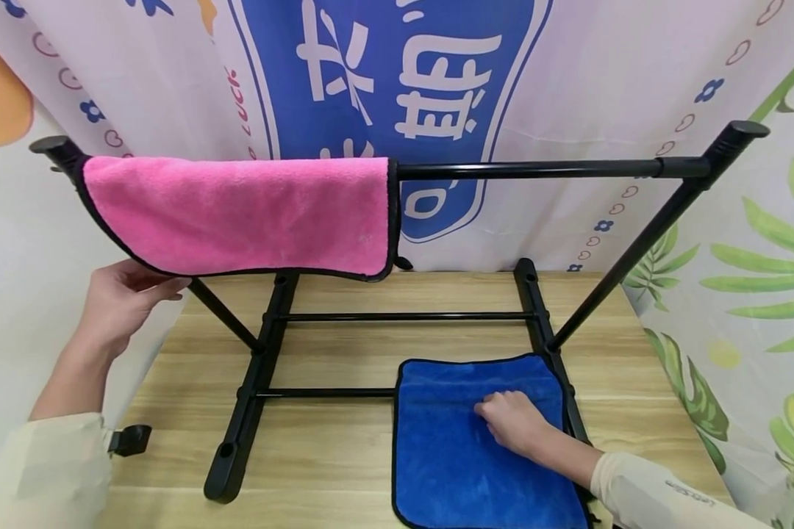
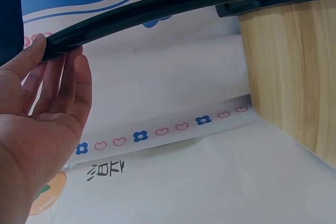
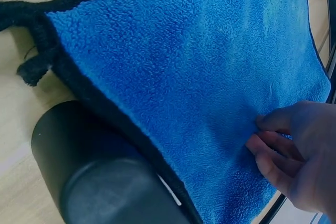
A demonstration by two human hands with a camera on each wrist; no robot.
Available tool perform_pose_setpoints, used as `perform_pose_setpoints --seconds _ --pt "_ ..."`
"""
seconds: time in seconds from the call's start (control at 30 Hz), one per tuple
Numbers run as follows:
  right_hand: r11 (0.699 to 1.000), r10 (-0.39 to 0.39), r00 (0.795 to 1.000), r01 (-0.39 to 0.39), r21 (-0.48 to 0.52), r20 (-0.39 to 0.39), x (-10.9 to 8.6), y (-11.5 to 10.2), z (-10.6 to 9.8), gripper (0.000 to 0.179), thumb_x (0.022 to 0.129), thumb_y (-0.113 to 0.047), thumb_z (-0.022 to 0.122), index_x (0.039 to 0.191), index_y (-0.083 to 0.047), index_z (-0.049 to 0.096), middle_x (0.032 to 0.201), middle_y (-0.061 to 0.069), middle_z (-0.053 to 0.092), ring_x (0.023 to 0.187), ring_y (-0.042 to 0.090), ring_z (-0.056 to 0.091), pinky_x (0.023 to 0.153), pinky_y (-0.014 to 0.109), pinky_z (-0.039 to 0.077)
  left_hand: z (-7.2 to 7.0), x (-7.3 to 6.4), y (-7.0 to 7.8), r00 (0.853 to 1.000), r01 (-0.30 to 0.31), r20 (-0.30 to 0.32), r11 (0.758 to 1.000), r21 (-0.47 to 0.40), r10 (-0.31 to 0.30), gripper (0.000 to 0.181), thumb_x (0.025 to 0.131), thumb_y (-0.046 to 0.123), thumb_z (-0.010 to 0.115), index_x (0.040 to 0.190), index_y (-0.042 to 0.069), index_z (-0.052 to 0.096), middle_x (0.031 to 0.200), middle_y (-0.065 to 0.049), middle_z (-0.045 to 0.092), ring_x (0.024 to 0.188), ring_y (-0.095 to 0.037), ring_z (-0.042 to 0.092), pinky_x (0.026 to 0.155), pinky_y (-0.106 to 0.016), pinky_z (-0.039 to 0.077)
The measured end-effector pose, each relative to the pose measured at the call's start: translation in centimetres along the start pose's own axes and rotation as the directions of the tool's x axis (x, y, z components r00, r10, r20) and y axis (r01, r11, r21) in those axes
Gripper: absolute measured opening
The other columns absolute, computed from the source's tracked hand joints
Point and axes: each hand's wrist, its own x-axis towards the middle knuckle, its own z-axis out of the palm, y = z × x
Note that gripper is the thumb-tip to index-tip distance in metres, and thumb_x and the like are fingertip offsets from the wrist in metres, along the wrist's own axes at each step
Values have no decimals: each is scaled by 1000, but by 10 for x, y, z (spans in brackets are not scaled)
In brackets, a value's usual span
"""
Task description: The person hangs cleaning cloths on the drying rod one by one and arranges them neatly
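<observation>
A pink towel (image 1: pixel 245 217) with black edging hangs over the left part of the top bar of a black rack (image 1: pixel 523 170). Just below the towel's lower left edge, my left hand (image 1: pixel 122 297) holds the rack's left post. In the left wrist view, the thumb and fingers of that hand (image 2: pixel 47 98) are around the black post (image 2: pixel 173 9). A blue towel (image 1: pixel 463 470), also black-edged, lies spread across the rack's right foot and lower crossbar. My right hand (image 1: pixel 512 422) pinches the middle of it; the right wrist view shows thumb and fingertips meeting at the cloth (image 3: pixel 157 77).
The rack's base stands on a wooden table (image 1: pixel 331 455), its left foot (image 1: pixel 245 411) visible beside the blue towel. Behind hangs a printed white-and-blue cloth (image 1: pixel 569 95). A leaf-patterned sheet (image 1: pixel 767 294) is at the right. A rounded black piece (image 3: pixel 105 177) lies by the blue towel's edge.
</observation>
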Motion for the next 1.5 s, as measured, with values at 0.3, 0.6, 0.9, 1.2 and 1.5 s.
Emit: perform_pose_setpoints --seconds 0.3,0.6,0.9,1.2,1.5 --pt "999 21 996 -24 44 83 4 0 -2 14 82 -2 79 82 -13 69 70 0 62 56 13 58 48 28 49 -1 1 2 1000 4 2 1000 -3 -4 38 91 -12 68 93 25 74 85 13 74 72 -1 71 65 -14 58" --pt "981 62 993 -80 176 103 7 0 -20 18 83 -2 75 96 -13 74 89 1 69 70 15 65 56 28 55 -1 2 1 1000 3 5 1000 10 -3 36 91 -11 69 94 25 74 85 14 74 73 -1 71 66 -14 58" --pt "962 90 993 -105 251 73 11 4 -35 20 82 1 74 98 -11 72 91 3 67 65 9 54 55 23 49 -1 2 0 1000 -2 3 1000 4 2 35 91 -11 70 93 24 74 85 14 75 72 -2 71 65 -15 58" --pt "939 116 990 -134 317 75 16 11 -52 21 83 3 70 98 -12 70 89 -1 61 63 8 50 53 21 43 -2 1 1 1000 8 7 1000 10 -8 35 91 -9 70 93 25 74 85 14 75 72 -1 71 66 -15 58" --pt "928 132 990 -144 343 59 18 11 -57 21 82 2 71 97 -12 70 88 -3 61 65 7 51 55 21 44 5 -6 -19 995 -6 94 962 274 -20 17 96 4 72 112 -2 69 93 27 68 82 8 68 72 -11 55"
